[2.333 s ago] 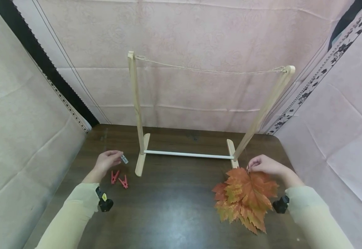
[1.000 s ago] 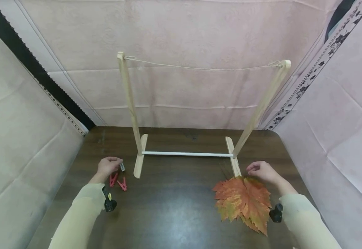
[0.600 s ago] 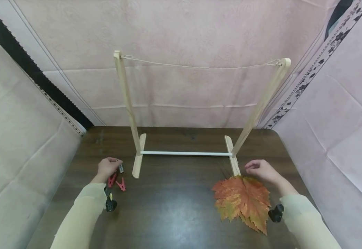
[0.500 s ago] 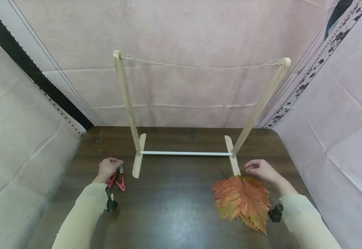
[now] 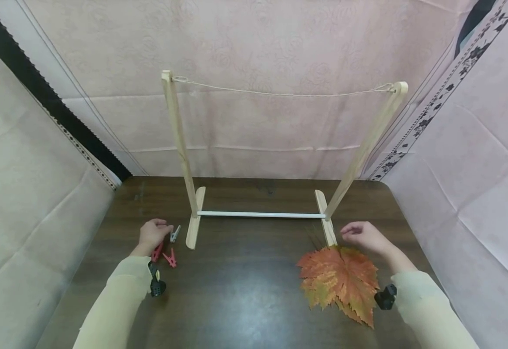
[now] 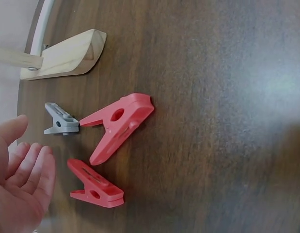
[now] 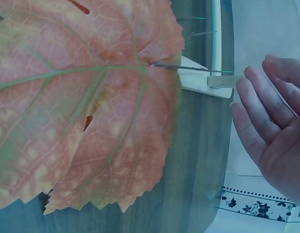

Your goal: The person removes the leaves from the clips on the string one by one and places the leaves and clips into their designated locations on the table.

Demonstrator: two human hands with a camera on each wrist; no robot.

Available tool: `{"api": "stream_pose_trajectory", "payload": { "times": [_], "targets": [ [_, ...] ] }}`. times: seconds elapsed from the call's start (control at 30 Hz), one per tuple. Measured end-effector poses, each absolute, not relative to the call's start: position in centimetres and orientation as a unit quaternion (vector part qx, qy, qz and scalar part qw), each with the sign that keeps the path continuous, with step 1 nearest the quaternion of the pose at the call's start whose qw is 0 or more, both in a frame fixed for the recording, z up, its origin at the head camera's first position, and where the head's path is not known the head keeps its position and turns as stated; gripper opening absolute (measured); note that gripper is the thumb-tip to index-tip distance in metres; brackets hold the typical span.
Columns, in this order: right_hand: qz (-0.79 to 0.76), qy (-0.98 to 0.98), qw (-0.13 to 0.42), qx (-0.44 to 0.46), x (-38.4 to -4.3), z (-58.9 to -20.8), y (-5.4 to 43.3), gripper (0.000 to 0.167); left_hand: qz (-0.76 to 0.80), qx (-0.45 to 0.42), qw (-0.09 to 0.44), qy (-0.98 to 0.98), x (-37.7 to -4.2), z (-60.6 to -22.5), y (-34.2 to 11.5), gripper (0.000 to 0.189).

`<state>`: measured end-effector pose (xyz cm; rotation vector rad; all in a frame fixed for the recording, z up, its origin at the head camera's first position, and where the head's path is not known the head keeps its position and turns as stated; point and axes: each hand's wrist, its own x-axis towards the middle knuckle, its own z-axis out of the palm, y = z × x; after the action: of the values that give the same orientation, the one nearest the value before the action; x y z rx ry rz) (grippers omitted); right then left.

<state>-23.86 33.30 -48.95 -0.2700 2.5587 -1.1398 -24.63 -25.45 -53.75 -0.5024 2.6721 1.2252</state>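
Note:
A grey clothespin (image 5: 175,234) lies on the table just beyond the fingertips of my left hand (image 5: 152,234), whose loosely bent fingers hold nothing. Two red clothespins lie beside that hand: one (image 6: 119,124) fully visible, the other (image 6: 95,187) partly behind the hand in the head view. Stacked orange-red maple leaves (image 5: 340,281) rest at the right, their thin stems pointing toward the back. My right hand (image 7: 280,121) hovers just behind the leaves with relaxed fingers and nothing in them; a gap separates it from the leaves in the right wrist view.
A wooden stand rises mid-table, with a left post (image 5: 180,140), a right post (image 5: 369,145), a white crossbar (image 5: 260,214) and a string (image 5: 280,94) tied between the post tops. The leaves' upper edge meets its right foot (image 5: 330,232). Pale cloth encloses the table.
The left hand has set the grey clothespin down and let it go. Earlier, the right hand released the leaf stack onto the table; it has since barely moved.

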Motion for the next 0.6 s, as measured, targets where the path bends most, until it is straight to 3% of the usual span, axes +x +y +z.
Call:
{"api": "stream_pose_trajectory", "payload": {
  "times": [0.27, 0.6],
  "targets": [
    [-0.419, 0.889, 0.159, -0.089, -24.8, -48.3, 32.5, 0.027, 0.426, -0.162, 0.064, 0.888, -25.0, -52.8, -25.6, 0.046],
    [-0.416, 0.897, 0.112, -0.098, -25.7, -46.6, 30.2, 0.023, 0.434, -0.047, 0.022, 0.900, -25.3, -50.7, -23.3, 0.049]
  ]
}}
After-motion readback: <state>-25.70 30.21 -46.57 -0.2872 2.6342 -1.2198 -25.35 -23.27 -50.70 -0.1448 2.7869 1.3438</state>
